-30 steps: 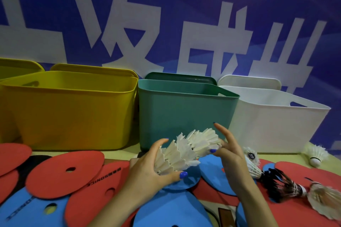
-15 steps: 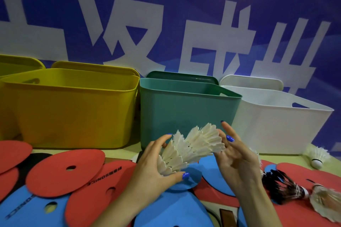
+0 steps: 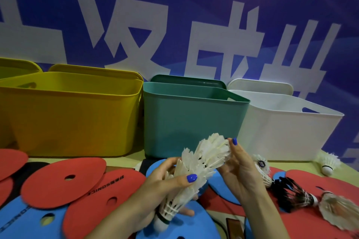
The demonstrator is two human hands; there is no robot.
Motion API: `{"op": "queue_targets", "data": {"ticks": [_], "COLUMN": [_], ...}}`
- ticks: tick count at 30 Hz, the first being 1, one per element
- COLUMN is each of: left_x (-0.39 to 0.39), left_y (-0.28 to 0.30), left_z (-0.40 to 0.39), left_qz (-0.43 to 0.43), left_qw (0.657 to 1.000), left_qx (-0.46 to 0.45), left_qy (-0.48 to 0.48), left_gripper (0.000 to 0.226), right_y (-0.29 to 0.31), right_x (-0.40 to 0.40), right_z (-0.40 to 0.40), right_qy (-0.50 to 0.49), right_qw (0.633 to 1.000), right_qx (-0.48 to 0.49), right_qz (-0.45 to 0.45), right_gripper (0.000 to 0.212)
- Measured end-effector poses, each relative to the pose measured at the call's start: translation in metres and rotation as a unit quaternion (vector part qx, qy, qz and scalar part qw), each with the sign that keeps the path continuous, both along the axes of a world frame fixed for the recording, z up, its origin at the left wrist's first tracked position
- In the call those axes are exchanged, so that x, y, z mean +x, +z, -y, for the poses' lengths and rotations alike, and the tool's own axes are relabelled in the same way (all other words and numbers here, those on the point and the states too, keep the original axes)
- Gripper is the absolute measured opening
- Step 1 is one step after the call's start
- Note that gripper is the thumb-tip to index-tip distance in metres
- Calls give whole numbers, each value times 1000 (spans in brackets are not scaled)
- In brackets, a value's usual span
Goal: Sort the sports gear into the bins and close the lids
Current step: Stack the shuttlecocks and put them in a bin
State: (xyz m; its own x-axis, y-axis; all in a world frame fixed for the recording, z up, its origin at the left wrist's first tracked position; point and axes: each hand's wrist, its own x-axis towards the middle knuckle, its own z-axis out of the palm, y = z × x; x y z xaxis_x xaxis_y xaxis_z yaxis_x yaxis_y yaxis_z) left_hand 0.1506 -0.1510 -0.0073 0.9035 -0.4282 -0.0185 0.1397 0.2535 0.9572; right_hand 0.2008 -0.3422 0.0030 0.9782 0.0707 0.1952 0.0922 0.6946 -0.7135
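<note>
A nested stack of white feather shuttlecocks (image 3: 196,172) slants above the table, cork end low and toward the camera, feather end up near the front wall of the teal bin (image 3: 190,120). The left hand (image 3: 165,186) grips the stack's lower half — thumb curled across the feathers, fingers wrapped behind. The right hand (image 3: 240,170) is at the upper end, its fingers nearly straight along the top skirt and touching it; whether they pinch it cannot be told.

Behind the hands three bins stand in a row against a blue banner with white characters (image 3: 213,35): a yellow bin (image 3: 68,116) at left, the teal one in the middle, a white bin (image 3: 287,134) at right. All are open-topped, each with a matching lid leaning behind it — the rims are clear above, and the bins stand just beside one another.

The table in front is crowded with overlapping red discs (image 3: 62,180) and blue discs (image 3: 25,217). To the right lie a black-feathered shuttlecock (image 3: 293,192), a brownish one (image 3: 340,211), and a single white shuttlecock (image 3: 328,163) near the white bin's corner.
</note>
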Motion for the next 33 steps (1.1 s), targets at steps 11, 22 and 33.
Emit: {"op": "queue_targets", "data": {"ticks": [11, 22, 33], "left_x": [-2, 3, 7], "left_y": [-1, -1, 3], "left_z": [4, -1, -5], "left_qz": [-102, -130, -147], "left_qw": [986, 983, 969], "left_qx": [-75, -128, -188], "left_qy": [-106, -20, 72], "left_gripper": [75, 85, 50], "right_y": [-10, -18, -29], "right_x": [-1, 11, 12], "right_z": [-11, 12, 21], "right_qy": [34, -325, -514], "right_qw": [988, 810, 534], "right_qx": [-147, -487, -671], "right_qz": [-8, -16, 8], "right_gripper": [48, 10, 45]}}
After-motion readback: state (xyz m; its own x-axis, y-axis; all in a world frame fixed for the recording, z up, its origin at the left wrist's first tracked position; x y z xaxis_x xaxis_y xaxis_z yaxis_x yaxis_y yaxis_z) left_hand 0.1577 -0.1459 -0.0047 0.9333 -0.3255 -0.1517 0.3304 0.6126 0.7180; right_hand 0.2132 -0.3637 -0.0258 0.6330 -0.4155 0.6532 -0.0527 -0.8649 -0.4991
